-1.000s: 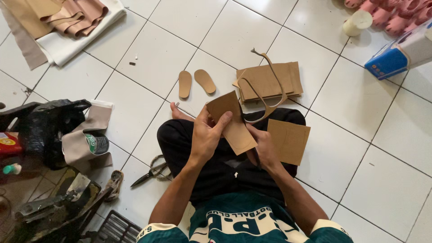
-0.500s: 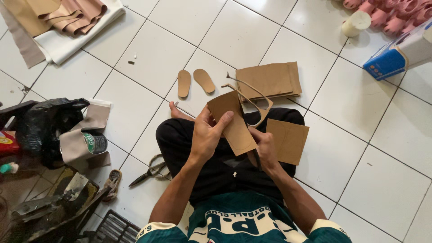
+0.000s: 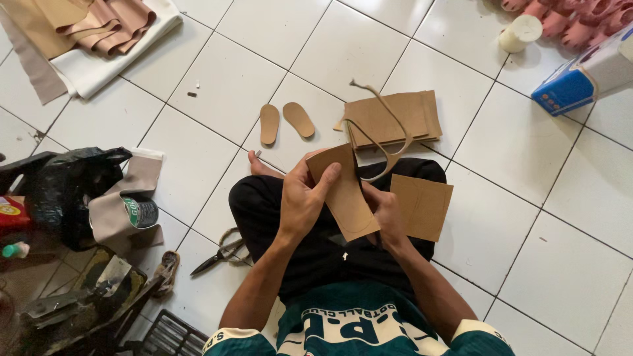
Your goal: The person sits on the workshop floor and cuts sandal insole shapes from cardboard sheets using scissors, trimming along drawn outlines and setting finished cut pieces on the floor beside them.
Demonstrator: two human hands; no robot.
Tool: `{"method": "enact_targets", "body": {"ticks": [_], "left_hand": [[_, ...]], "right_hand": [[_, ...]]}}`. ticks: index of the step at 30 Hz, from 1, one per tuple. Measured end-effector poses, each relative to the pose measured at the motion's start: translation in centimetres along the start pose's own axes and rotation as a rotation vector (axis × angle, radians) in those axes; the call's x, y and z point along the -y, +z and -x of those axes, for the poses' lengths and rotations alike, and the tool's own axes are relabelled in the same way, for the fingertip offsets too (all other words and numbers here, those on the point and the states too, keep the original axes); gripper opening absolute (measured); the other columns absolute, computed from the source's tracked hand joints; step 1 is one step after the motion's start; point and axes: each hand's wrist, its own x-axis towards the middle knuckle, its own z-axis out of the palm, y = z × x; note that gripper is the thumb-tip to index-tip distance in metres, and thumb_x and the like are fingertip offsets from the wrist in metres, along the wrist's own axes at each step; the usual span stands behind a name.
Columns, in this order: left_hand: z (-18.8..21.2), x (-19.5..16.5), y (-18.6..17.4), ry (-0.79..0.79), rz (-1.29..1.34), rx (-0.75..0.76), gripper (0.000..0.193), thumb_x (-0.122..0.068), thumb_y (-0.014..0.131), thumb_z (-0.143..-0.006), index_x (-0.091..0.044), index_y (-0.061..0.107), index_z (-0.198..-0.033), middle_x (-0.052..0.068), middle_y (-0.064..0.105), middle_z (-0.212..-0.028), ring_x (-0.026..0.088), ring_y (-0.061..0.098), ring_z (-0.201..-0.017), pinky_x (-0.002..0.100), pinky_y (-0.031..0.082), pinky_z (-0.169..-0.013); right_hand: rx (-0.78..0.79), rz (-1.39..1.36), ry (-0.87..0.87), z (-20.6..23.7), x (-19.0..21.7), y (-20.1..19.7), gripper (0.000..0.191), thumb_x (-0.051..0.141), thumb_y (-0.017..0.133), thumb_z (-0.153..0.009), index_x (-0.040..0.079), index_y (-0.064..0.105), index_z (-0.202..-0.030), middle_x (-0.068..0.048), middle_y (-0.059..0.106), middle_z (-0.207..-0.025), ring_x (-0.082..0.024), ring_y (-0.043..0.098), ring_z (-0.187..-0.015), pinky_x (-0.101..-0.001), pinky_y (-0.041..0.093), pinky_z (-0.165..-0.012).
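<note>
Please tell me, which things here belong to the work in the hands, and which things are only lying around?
In the work:
- brown board piece, held by left hand and right hand
- curling offcut strip
- square board piece on the knee
- stack of brown sheets
- two cut soles

Lying about:
- scissors
- tin
- black bag
- blue box
- white cup

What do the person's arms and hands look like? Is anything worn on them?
Both arms are bare below short dark green sleeves with pale cuffs. The left hand and right hand wear no gloves, and I see no rings or watch.
</note>
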Motion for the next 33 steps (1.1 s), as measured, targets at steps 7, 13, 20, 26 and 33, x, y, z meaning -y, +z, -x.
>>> {"method": "enact_targets", "body": {"ticks": [7, 13, 20, 26, 33], "left_hand": [[-0.1, -0.1, -0.4, -0.019, -0.039, 0.017, 0.039, -0.024, 0.069, -0.099, 0.004, 0.065, -0.127, 0.009, 0.076, -0.102, 0.011, 0.072, -0.090, 0.025, 0.060, -0.080], [-0.2, -0.3, -0.5, -0.026, -0.048, 0.051, 0.042, -0.027, 0.070, -0.099, 0.002, 0.065, -0.128, 0.008, 0.075, -0.103, 0.011, 0.072, -0.091, 0.025, 0.060, -0.080], [0.3, -0.5, -0.2, -0.046, -0.052, 0.070, 0.042, -0.027, 0.069, -0.099, 0.002, 0.064, -0.130, 0.006, 0.075, -0.103, 0.010, 0.071, -0.092, 0.024, 0.059, -0.080], [0.1, -0.6, -0.2, -0.071, -0.077, 0.095, 0.041, -0.024, 0.069, -0.099, 0.002, 0.064, -0.130, 0.006, 0.075, -0.101, 0.010, 0.071, -0.089, 0.023, 0.059, -0.077], [0.3, -1.0, -0.2, -0.054, -0.087, 0.127, 0.039, -0.024, 0.068, -0.100, 0.002, 0.065, -0.129, 0.006, 0.074, -0.099, 0.009, 0.070, -0.087, 0.023, 0.059, -0.075]], "right_hand": [[0.009, 0.012, -0.028, 0.4, 0.8, 0.0, 0.041, 0.016, 0.073, -0.093, -0.002, 0.069, -0.128, -0.012, 0.079, -0.097, -0.013, 0.073, -0.084, -0.0272, 0.059, -0.072], [0.020, -0.019, -0.074, 0.3, 1.1, 0.0, 0.044, 0.015, 0.075, -0.090, -0.003, 0.067, -0.130, -0.010, 0.078, -0.097, -0.012, 0.072, -0.083, -0.0255, 0.058, -0.071], [0.026, -0.031, -0.006, 0.2, 1.0, -0.6, 0.046, 0.014, 0.075, -0.090, -0.001, 0.066, -0.133, -0.005, 0.073, -0.088, -0.007, 0.066, -0.076, -0.0237, 0.055, -0.066], [0.035, -0.017, 0.009, 0.1, 1.9, -0.6, 0.034, 0.016, 0.075, -0.093, -0.002, 0.071, -0.121, -0.006, 0.074, -0.086, -0.009, 0.068, -0.076, -0.0256, 0.056, -0.065], [0.047, -0.025, -0.051, 0.1, 2.1, -0.9, 0.042, 0.022, 0.075, -0.093, -0.002, 0.068, -0.126, -0.006, 0.076, -0.094, -0.010, 0.071, -0.082, -0.0260, 0.058, -0.070]]}}
